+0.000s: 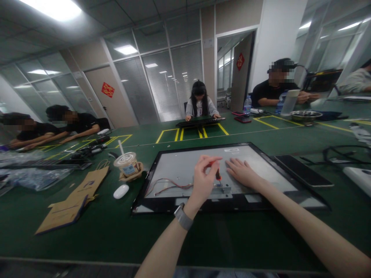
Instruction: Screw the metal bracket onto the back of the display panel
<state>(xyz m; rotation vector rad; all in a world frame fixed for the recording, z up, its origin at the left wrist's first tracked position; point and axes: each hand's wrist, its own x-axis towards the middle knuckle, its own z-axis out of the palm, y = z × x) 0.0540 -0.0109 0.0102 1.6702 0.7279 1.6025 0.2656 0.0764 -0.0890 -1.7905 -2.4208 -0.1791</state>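
My left hand [203,177], with a watch [183,216] on its wrist, is closed around a screwdriver [218,174] with a red and black handle. The screwdriver stands nearly upright, its shaft pointing down to a small metal bracket [227,191] near the front edge of a flat display panel [181,166]. Whether the tip sits in a screw is too small to tell. My right hand [242,172] lies flat on the panel's grey back, fingers spread. Thin coloured wires [165,184] run along the panel left of the bracket. The panel lies face down, framed in black.
To the left are a white mouse [121,191], a lidded drink cup [126,165] and a brown paper bag [75,200]. A black phone-like slab [303,170] lies right of the panel, near cables [344,148]. Several people sit around the green table [95,245].
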